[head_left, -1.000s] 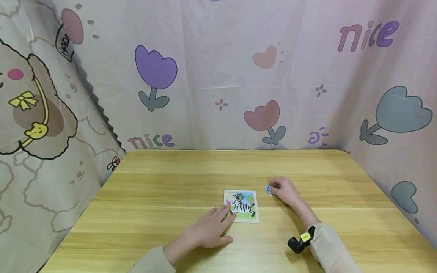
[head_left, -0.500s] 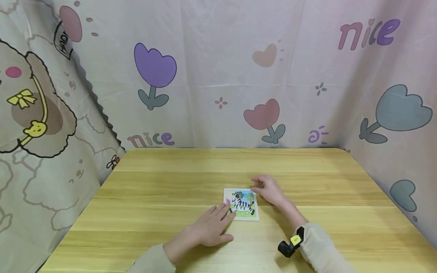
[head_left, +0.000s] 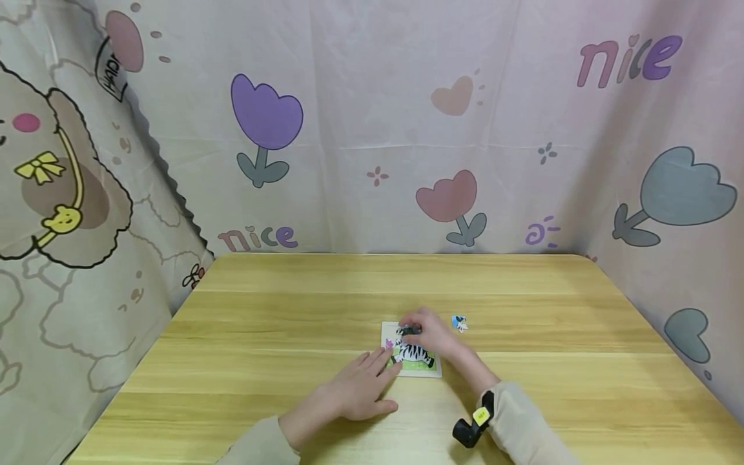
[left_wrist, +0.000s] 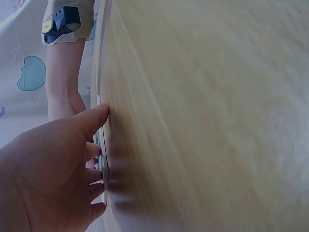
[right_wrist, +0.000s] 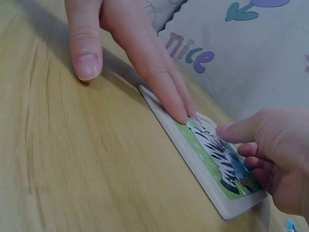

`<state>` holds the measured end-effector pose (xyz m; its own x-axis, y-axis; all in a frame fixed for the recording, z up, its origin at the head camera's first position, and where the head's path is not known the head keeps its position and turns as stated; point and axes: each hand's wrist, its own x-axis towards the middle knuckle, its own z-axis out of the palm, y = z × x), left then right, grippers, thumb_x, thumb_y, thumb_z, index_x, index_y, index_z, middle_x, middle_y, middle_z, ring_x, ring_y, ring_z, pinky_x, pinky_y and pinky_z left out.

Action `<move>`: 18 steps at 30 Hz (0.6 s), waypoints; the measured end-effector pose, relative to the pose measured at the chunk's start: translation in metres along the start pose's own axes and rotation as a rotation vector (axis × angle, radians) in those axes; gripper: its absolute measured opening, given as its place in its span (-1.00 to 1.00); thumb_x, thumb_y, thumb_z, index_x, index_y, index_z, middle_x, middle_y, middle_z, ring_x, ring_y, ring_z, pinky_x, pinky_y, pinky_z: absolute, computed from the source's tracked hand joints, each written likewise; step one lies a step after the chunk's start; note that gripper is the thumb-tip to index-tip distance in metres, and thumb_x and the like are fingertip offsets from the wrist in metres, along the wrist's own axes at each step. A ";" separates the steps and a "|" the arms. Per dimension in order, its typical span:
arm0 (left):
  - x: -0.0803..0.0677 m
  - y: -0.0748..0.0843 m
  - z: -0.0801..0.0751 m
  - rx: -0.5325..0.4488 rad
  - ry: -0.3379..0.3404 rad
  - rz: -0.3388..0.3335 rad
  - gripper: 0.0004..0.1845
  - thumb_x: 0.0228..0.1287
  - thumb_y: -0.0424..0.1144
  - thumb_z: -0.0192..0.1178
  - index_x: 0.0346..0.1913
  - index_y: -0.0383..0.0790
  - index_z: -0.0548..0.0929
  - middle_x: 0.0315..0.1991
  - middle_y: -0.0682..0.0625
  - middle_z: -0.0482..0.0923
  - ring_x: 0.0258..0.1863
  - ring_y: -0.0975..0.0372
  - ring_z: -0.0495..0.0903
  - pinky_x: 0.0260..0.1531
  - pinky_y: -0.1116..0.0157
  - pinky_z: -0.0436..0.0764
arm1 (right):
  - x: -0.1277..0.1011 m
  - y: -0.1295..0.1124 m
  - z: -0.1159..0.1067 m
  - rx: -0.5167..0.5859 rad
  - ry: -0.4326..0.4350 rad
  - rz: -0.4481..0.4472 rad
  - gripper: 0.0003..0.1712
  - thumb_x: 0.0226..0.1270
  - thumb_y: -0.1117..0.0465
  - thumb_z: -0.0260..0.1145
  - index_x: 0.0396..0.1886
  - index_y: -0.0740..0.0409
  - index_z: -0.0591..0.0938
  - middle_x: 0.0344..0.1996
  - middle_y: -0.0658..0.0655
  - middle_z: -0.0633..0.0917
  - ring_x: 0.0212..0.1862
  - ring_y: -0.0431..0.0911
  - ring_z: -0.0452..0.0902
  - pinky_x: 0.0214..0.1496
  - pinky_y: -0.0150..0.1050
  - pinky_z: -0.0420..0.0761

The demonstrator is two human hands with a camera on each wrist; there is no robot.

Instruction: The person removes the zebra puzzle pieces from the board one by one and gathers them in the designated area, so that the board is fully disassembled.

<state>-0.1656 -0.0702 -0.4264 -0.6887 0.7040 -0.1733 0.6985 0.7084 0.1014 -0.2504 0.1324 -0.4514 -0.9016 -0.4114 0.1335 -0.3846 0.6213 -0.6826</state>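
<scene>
We locate the zebra jigsaw puzzle (head_left: 414,355) flat on the wooden table (head_left: 261,361). The left hand (head_left: 359,387) lies with fingers extended, fingertips on the puzzle's left side, gripping nothing. The right hand (head_left: 436,336) has its fingers curved over the upper part; we cannot tell whether it pinches anything. One loose puzzle piece (head_left: 459,323) (blue, black and white) lies apart, to the puzzle's right.

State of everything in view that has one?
Puzzle: flat, looks incomplete
Loose piece: on table, off puzzle, picture up
Left grip: fingers extended, touching puzzle
Right grip: fingers bent at puzzle; hold unclear
Wrist camera: strapped on
Cloth: hanging, creased
</scene>
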 end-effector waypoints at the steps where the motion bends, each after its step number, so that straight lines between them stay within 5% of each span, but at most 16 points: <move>1: 0.000 0.000 0.000 0.000 0.001 0.001 -0.24 0.31 0.23 -0.10 0.43 -0.14 0.12 0.44 -0.18 -0.11 0.41 0.04 -0.06 0.34 0.10 0.05 | 0.001 0.000 0.001 -0.028 -0.007 -0.006 -0.71 0.07 0.24 0.40 -0.15 0.12 0.66 -0.22 0.08 0.52 -0.15 -0.06 0.44 -0.09 -0.07 0.50; 6: 0.000 -0.001 0.000 -0.010 0.000 0.003 -0.25 0.31 0.22 -0.09 0.43 -0.14 0.12 0.44 -0.18 -0.11 0.41 0.04 -0.07 0.34 0.11 0.04 | 0.002 -0.004 0.002 -0.110 -0.026 -0.008 -0.74 0.10 0.24 0.38 -0.16 0.09 0.66 -0.22 0.06 0.48 -0.13 -0.05 0.37 -0.10 -0.07 0.45; 18: 0.000 -0.001 0.001 -0.010 0.008 0.010 -0.26 0.31 0.21 -0.08 0.42 -0.14 0.13 0.44 -0.18 -0.09 0.41 0.04 -0.06 0.34 0.09 0.06 | 0.003 -0.007 0.003 -0.114 -0.038 0.025 -0.77 0.08 0.28 0.39 -0.22 0.03 0.63 -0.12 0.11 0.45 -0.01 0.04 0.29 0.01 0.01 0.40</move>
<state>-0.1661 -0.0712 -0.4273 -0.6836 0.7111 -0.1644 0.7031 0.7020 0.1133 -0.2496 0.1243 -0.4483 -0.9040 -0.4183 0.0888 -0.3839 0.7026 -0.5992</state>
